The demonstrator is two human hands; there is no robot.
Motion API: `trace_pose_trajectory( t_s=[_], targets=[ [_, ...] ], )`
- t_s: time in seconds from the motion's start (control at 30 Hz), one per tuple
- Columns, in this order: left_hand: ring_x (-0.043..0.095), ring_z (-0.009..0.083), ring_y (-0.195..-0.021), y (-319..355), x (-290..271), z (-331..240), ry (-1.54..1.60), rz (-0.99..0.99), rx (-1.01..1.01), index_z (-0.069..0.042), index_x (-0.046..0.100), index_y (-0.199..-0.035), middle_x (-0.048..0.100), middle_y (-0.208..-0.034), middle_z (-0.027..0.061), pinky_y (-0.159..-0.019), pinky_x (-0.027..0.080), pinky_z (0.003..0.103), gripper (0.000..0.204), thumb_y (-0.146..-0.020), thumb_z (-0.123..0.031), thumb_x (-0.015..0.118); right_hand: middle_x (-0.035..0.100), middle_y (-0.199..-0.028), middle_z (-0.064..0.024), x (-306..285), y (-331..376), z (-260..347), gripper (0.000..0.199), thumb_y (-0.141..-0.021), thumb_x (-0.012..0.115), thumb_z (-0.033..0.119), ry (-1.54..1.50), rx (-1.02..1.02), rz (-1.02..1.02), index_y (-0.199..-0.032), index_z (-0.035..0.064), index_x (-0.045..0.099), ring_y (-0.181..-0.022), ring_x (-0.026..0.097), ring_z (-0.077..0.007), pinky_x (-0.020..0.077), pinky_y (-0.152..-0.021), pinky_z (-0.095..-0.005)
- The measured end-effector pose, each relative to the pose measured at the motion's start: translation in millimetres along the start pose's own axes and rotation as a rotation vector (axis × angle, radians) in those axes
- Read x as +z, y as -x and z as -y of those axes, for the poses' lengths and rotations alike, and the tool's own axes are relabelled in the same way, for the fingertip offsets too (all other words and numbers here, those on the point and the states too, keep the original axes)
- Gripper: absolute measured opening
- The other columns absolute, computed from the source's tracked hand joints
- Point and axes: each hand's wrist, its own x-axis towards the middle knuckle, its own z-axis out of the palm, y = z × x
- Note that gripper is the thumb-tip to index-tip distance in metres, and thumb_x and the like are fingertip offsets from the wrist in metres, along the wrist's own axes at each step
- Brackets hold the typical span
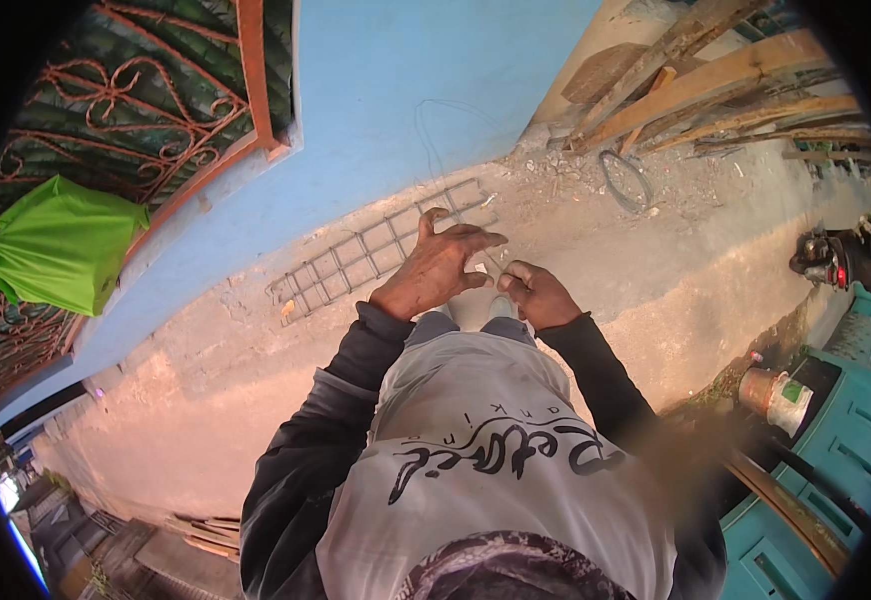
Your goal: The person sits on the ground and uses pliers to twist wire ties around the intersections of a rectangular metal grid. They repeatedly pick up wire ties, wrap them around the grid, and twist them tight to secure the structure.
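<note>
Dark patterned cloth (511, 560): nearest the camera, 6 o'clock at the rim.
Light-grey shirt with dark lettering (456, 400): just above it, filling 6 o'clock; dark sleeves either side.
Left hand (436, 268): mid-picture, fingers fanned, thumb apart from forefinger; no clear hold on anything.
Right hand (544, 297): at left hand's 4 o'clock, fingers curled, thumb near forefinger; can't tell if anything thin is pinched.
Gap between hands: narrow; any fine strand there too small to confirm.
Flat-looking ladder-like grid of grey steel rods (358, 257): on the floor beyond the hands, spanning their 9 to 12 o'clock, middle toward 10. Left hand nearer, overlapping its edge in view; contact can't be told.
Grid long axis: 8 to 2 o'clock, slantwise; 2 o'clock end by the wall, 8 o'clock end out left of left hand. Crossbars run roughly 11 to 5.
Pale dusty concrete floor (676, 290): under grid, running out to 3 o'clock.
Smooth light-blue painted wall (386, 70): 11 to 12 o'clock.
Dark round wire coil (607, 180): floor, 2 o'clock of hands, well apart.
Long brown timber planks (721, 85): stacked, beyond coil.
Bright-green fabric bag (66, 245): 9 o'clock, by rust-red scrolled metal grille (121, 95).
</note>
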Motion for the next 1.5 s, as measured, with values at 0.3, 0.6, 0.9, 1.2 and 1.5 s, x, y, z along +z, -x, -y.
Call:
trace_pose_trajectory(
  t_s=[0.3, 0.6, 0.9, 1.2, 1.5],
  targets=[
    [0.057, 0.0142, -0.078, 58.8, 61.2, 53.7, 0.743, -0.411, -0.867, -0.001, 0.071, -0.102, 0.067, -0.087, 0.0045, -0.071, 0.046, 0.029, 0.037, -0.095, -0.036, 0.062, 0.033, -0.062, 0.0069, -26.8, 40.4, -30.2, 0.022, -0.103, 0.051, 0.024, -0.289, 0.119, -0.041, -0.110, 0.0071, 0.064, -0.051, 0.030, -0.0034, 0.0294, -0.048, -0.0216],
    [0.054, 0.0275, -0.114, 43.4, 125.8, 24.4, 0.917, -0.447, -1.073, -0.002, 0.072, -0.109, 0.066, -0.113, 0.0152, -0.101, 0.040, 0.044, 0.053, -0.095, -0.050, 0.056, 0.033, -0.062, 0.0069, -38.3, 70.8, -43.7, 0.022, -0.102, 0.054, 0.023, -0.214, 0.102, 0.148, -0.111, 0.0069, 0.066, -0.051, 0.029, -0.0039, 0.0279, -0.047, -0.0218],
    [0.043, 0.0329, -0.127, 56.6, 129.0, 42.2, 0.742, -0.668, -0.918, -0.007, 0.075, -0.106, 0.062, -0.130, 0.0159, -0.111, 0.029, 0.049, 0.039, -0.088, -0.039, 0.061, 0.047, -0.072, 0.0037, -51.4, 66.7, -37.1, 0.021, -0.100, 0.056, 0.022, 0.037, 0.036, 0.239, -0.107, 0.0056, 0.067, -0.059, 0.039, -0.0071, 0.0345, -0.055, -0.0244],
    [0.055, 0.0242, -0.107, 73.5, 103.3, -2.4, 0.834, -1.111, -0.919, 0.002, 0.068, -0.117, 0.066, -0.115, 0.0119, -0.104, 0.036, 0.034, 0.042, -0.091, -0.030, 0.057, 0.067, -0.086, -0.0087, -43.5, 40.1, -35.2, 0.020, -0.096, 0.059, 0.018, 0.275, -0.239, 0.299, -0.104, 0.0007, 0.066, -0.077, 0.058, -0.0160, 0.0471, -0.074, -0.0309],
    [0.066, 0.0158, -0.067, 93.7, 76.4, -80.0, 1.098, -0.520, -0.489, -0.002, 0.060, -0.092, 0.073, -0.094, 0.0147, -0.065, 0.054, 0.029, 0.035, -0.101, -0.036, 0.056, 0.069, -0.084, -0.0157, -33.3, 24.9, -10.3, 0.016, -0.092, 0.061, 0.015, 0.429, -0.630, 0.150, -0.100, 0.0037, 0.068, -0.077, 0.067, -0.0316, 0.0505, -0.073, -0.0385]
  ],
)
